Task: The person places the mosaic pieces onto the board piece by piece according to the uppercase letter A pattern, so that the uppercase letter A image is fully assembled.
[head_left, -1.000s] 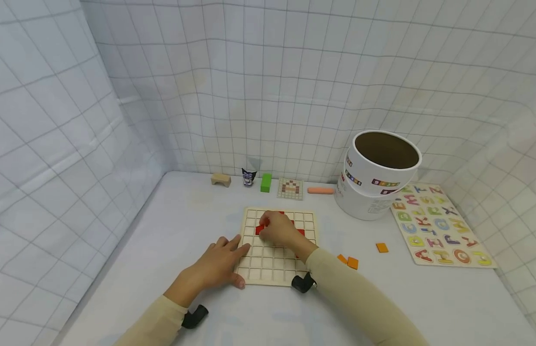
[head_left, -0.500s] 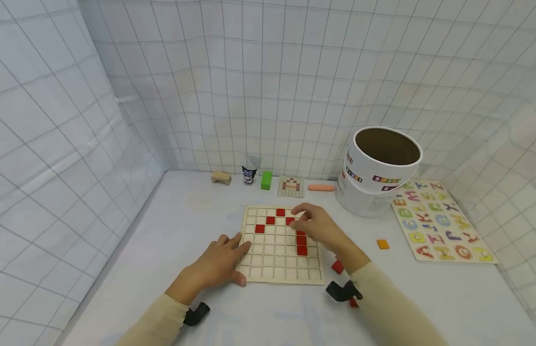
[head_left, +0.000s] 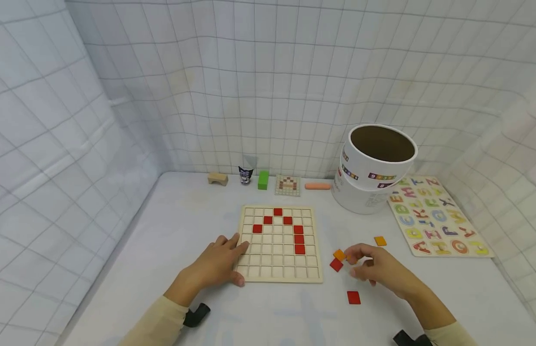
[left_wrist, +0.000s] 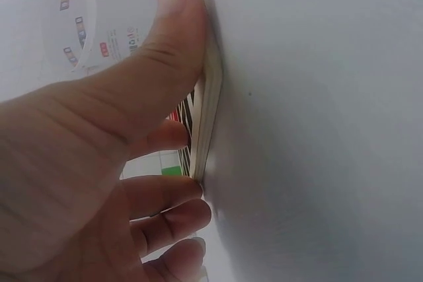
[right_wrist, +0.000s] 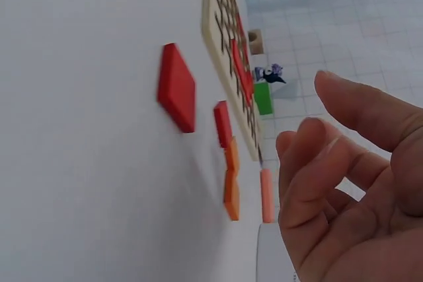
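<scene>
Wooden grid board [head_left: 278, 262] lies in the middle; the left hand [head_left: 216, 264] presses its left edge, fingers flat. The right hand [head_left: 378, 269], fingers loosely bent and empty, hovers by an orange tile [head_left: 339, 254] and red tile [head_left: 335, 265].

Alphabet puzzle board [head_left: 438, 218]: coloured capital letters, among them A, O, K, X, T, Z, E legible; remainder too small to tell. White cylindrical tub [head_left: 371, 173]: small coloured label strips with digits, unreadable at this size. No other legible text or brands.
</scene>
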The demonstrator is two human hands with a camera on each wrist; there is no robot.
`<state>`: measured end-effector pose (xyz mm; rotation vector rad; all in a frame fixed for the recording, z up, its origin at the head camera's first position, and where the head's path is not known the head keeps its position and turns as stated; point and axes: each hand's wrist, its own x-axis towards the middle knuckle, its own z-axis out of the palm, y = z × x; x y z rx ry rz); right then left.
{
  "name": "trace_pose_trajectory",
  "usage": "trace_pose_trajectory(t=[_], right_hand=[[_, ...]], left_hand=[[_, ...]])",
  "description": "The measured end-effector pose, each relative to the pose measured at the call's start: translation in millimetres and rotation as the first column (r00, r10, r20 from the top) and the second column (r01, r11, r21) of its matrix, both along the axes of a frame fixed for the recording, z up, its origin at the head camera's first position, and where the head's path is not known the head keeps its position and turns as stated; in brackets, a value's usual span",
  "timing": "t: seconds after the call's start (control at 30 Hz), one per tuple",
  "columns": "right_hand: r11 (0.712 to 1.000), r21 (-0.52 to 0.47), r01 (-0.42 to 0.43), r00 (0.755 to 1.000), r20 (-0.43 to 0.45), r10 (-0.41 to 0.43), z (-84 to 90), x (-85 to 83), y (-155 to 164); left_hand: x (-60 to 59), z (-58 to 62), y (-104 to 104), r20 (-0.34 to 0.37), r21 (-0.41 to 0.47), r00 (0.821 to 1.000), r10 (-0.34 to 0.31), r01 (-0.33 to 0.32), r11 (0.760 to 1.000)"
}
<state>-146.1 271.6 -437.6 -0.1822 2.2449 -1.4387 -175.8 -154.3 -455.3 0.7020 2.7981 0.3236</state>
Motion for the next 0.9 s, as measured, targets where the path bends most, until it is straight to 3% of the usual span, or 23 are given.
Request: trace_pose_trajectory(t=[0.13, 0.37, 0.63, 0.9], right_hand=[[0.995, 0.071, -0.071, 0.997, 0.029, 0.069, -14.9, 18.2, 9], [0.964, 0.218, -0.150, 0.981, -0.093, 0.173, -30.7, 35.8, 9], [0.949, 0.264, -0.171, 0.955, -0.191, 0.225, -34.9, 38.0, 5], [0.931, 0.332, -0.154, 0.951, -0.206, 0.231, -33.9, 36.4, 1]], left_hand=[[0.9, -0.5, 0, -0.003, 0.004, 1.000, -0.003, 0.003, 1.000], [0.9, 0.5, 1, -0.002, -0.001, 1.000, -0.003, 0.003, 1.000], [1.8, 0.8, 2, 0.008, -0.006, 1.000, 0.003, -0.003, 1.000], [1.3, 2.0, 3, 0.001, -0.023, 1.000, 0.002, -0.002, 1.000]])
